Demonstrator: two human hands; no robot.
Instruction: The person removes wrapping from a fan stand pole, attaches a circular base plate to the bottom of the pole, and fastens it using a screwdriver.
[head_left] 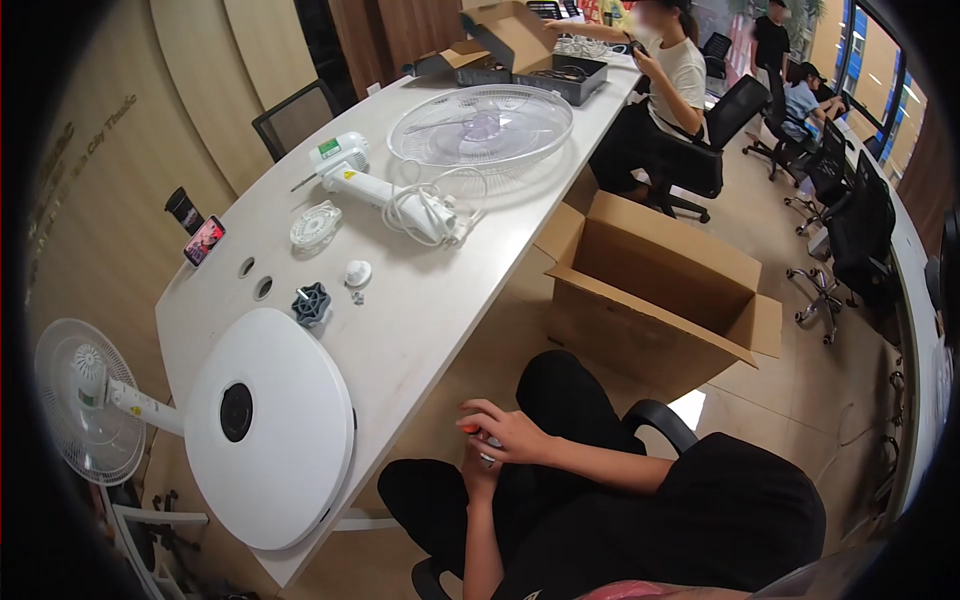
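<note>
We see white table point(408, 350), two round holes in top. Near end: round white disc point(290, 500), dark center. Beside it: dark lobed knob point(311, 304). Next, we note white cap point(358, 273), small metal pieces point(358, 298), ribbed white part point(315, 228), phone point(204, 242) at edge. Beyond: motor unit point(345, 155), white pole point(378, 192), coiled cable point(428, 218), clear fan grille point(481, 124), open dark box point(583, 88).

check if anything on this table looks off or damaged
The base seems to jut past the end of the table, where it could get knocked. Otherwise the cord just lies in loose coils; no spill or damage shows.
</note>
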